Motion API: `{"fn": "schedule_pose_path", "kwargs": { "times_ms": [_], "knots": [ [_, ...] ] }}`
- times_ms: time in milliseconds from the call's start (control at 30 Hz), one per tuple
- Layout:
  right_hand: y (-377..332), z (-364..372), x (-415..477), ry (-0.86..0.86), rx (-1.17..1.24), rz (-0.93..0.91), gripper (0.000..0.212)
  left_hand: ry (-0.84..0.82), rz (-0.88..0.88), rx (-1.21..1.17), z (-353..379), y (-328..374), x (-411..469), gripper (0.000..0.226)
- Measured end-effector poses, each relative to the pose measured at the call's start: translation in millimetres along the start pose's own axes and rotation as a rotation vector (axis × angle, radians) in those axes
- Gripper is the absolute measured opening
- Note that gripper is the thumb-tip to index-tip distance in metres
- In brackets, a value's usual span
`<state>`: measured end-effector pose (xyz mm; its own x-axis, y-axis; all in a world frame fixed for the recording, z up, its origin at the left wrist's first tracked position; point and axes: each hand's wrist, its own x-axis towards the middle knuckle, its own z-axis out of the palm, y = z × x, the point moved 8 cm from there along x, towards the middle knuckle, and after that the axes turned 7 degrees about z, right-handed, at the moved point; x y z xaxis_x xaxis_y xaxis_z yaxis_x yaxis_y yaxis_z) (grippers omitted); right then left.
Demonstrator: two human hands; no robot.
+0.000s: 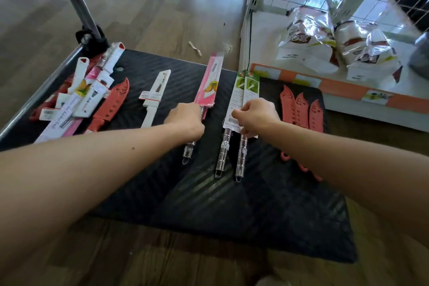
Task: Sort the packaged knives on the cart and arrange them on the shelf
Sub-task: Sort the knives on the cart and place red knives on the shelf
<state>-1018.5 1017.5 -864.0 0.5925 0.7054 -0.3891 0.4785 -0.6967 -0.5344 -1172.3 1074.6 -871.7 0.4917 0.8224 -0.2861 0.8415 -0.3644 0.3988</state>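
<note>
Both forearms reach from 6 o'clock over the black cart [255, 204]. The left hand [185, 121] is closed around the steel handle of a pink knife [209, 86], its sleeve printed with yellow fruit, pointing to 12 o'clock. The right hand [257, 116] pinches 2 green knives [243, 97] (steel handles, barcode label) lying side by side. A white knife [154, 97] lies at 11 o'clock, a mixed pile [79, 97] at 10, 3 coral knives [301, 109] at 2, near the shelf [362, 109].
</note>
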Motion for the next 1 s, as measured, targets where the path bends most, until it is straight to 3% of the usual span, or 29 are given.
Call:
{"fn": "schedule_pose_path", "kwargs": {
  "times_ms": [67,333,600,1000],
  "knots": [
    [0,1,1,-0.006,-0.002,0.001,0.030,0.021,0.014,-0.028,-1,-2,2,0.023],
    [-10,12,-6,-0.038,-0.051,-0.028,0.030,0.062,0.030,0.070,-11,-17,3,0.047],
    [-38,39,-18,-0.112,-0.039,-0.090,0.026,0.072,-0.018,0.099,-22,-44,-11,0.045],
    [-113,114,-52,-0.249,-0.052,-0.224,0.025,0.184,-0.150,0.150,-71,-142,-46,0.044]
  ]
}}
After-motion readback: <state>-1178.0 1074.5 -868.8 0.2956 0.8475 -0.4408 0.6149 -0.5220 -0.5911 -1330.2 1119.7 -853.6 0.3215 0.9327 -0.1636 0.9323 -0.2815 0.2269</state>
